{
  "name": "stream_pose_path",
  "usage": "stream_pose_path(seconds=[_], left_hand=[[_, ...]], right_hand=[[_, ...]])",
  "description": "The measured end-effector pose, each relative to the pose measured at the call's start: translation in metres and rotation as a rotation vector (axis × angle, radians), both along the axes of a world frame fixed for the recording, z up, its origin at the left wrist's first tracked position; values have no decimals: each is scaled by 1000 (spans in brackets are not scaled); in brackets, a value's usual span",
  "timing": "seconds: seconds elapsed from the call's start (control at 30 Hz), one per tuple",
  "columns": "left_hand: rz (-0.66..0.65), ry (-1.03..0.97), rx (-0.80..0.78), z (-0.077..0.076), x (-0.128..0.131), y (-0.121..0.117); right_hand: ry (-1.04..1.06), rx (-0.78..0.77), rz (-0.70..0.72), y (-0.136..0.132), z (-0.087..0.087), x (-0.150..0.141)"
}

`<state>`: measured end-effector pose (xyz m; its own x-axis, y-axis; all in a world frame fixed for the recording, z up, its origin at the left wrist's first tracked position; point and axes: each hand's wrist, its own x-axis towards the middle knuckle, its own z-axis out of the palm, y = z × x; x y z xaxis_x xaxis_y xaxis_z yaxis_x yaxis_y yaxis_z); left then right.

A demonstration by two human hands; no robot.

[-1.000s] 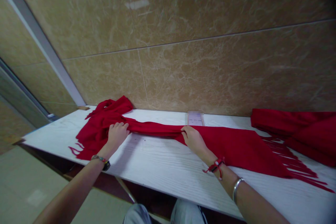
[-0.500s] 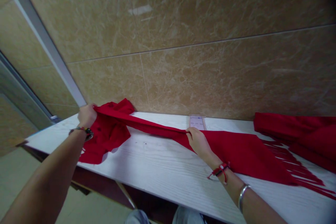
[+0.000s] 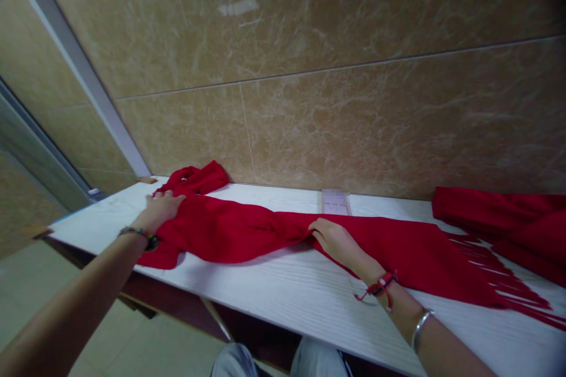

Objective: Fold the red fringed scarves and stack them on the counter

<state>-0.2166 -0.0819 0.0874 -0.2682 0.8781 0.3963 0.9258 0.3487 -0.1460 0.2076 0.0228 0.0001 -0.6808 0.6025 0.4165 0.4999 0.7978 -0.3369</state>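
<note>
A long red scarf (image 3: 230,230) lies lengthwise across the white table, its fringed end (image 3: 499,271) spread out at the right. Toward the left it is spread wider, with bunched cloth under and behind it. My left hand (image 3: 161,212) rests on this bunched part, fingers spread over the cloth. Near the middle, my right hand (image 3: 333,241) pinches the scarf's edge between thumb and fingers, where the cloth narrows and twists slightly.
Another red folded cloth (image 3: 499,212) lies at the right against the tiled wall (image 3: 354,129). A small pale card (image 3: 336,202) sits by the wall behind the scarf. The white tabletop (image 3: 274,294) ends at its front edge, above my knees (image 3: 318,359).
My left hand swung out left with the scarf pulled taut, then came back and laid it down. The narrow gathered stretch is now wider. My right hand keeps its hold.
</note>
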Motion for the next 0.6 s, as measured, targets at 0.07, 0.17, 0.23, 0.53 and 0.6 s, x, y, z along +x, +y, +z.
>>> stream_pose_path(seconds=[0.07,0.17,0.23,0.53,0.6], left_hand=[[-122,8,-122,-12,36,28],[-490,-14,-318,-29,94,69],[-634,-48,-385,-38,123,87],[-774,-231,-461,-47,130,115],[-779,-241,-448,-44,127,114]], right_hand=[[-19,30,37,-1,1,1],[-38,56,70,-2,3,3],[-44,62,75,-2,4,5],[-98,125,82,-2,4,5],[-115,140,73,-2,4,5]])
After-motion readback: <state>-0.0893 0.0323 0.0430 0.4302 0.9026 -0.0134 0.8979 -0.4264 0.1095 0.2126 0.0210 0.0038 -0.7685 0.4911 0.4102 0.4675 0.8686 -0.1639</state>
